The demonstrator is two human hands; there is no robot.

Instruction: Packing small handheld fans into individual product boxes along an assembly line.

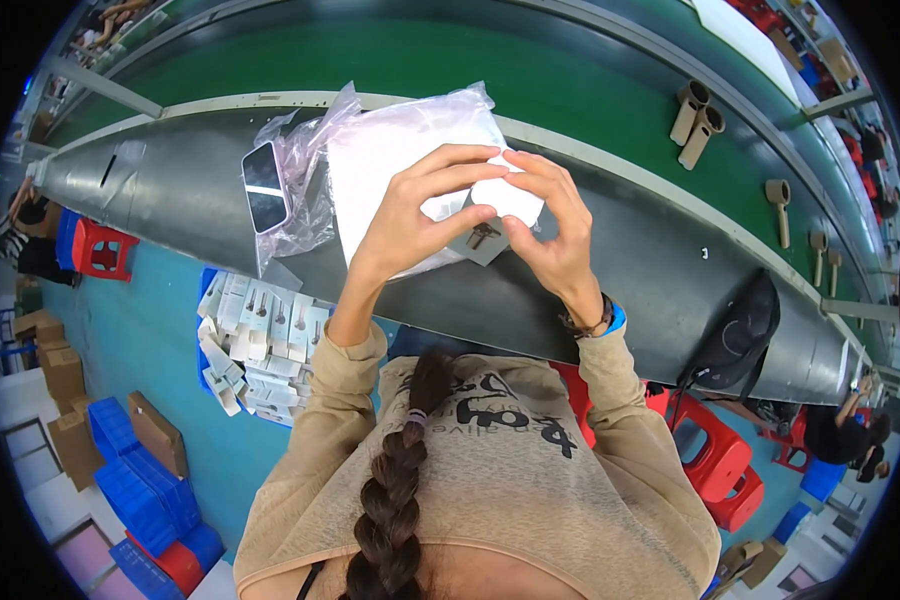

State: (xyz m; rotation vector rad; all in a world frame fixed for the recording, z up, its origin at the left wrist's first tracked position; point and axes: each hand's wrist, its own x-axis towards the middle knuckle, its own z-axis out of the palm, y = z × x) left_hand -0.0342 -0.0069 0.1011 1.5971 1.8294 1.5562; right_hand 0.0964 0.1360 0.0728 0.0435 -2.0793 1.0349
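Above the dark work table, my left hand (420, 205) and my right hand (560, 225) hold a small white carton (508, 200) between them. Fingers of both hands bend over its far end, while the two thumbs press on the near side. A grey face of the carton with a small printed picture tilts toward me below the thumbs. Under and behind my hands lies a white plastic-wrapped pack (365, 170). Left of it a phone (265, 188) rests on crumpled clear plastic film (315, 215).
A blue crate (204, 370) full of similar cartons stands by my left arm. Beyond the table edge, several beige round-headed handheld devices (703, 135) lie on a green conveyor belt (590, 75). A black backpack (735, 335) sits at right, near red stools (715, 455).
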